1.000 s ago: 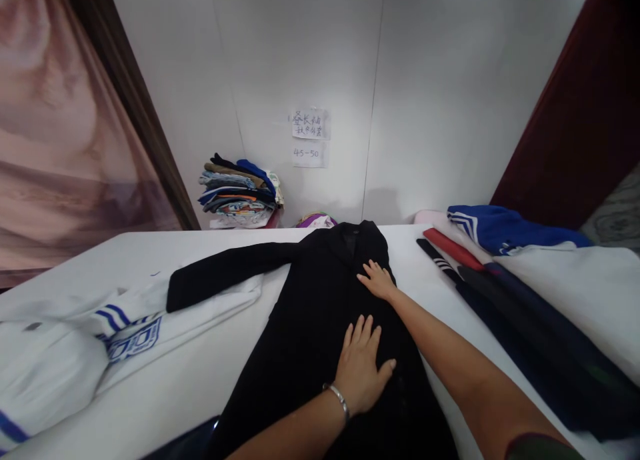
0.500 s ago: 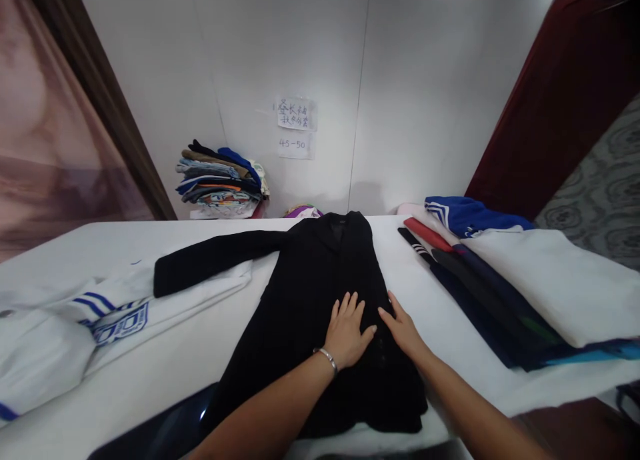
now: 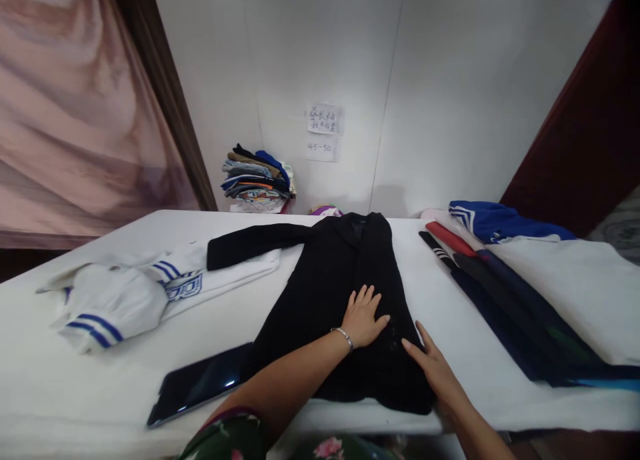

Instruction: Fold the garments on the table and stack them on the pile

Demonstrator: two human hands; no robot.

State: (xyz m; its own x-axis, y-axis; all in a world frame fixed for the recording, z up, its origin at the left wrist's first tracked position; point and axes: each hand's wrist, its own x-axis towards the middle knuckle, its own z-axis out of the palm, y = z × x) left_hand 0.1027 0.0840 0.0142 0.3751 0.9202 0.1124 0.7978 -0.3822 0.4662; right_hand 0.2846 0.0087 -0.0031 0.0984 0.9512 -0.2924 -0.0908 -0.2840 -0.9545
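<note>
A black coat (image 3: 325, 293) lies spread on the white-covered table, collar toward the wall. One of its sleeves stretches out to the left; the other is not visible. My left hand (image 3: 365, 319), with a silver bracelet at the wrist, rests flat on the coat's front, fingers spread. At the coat's right edge is my right hand (image 3: 434, 365), its thumb on the black cloth and its fingers apart along the border. Left of the coat's lower part lies a dark, glossy flat object (image 3: 200, 383), partly covered by the coat.
A white garment with blue stripes (image 3: 125, 307) lies crumpled at the left, partly under the black sleeve. Dark folded clothes (image 3: 520, 320), a red piece (image 3: 453, 239) and a blue one (image 3: 505, 221) lie at the right. A clothes stack (image 3: 257, 180) stands by the wall.
The view has shifted left, so things appear farther right. My right hand has slid down the coat's right edge toward the hem, while my left hand stays flat on the front.
</note>
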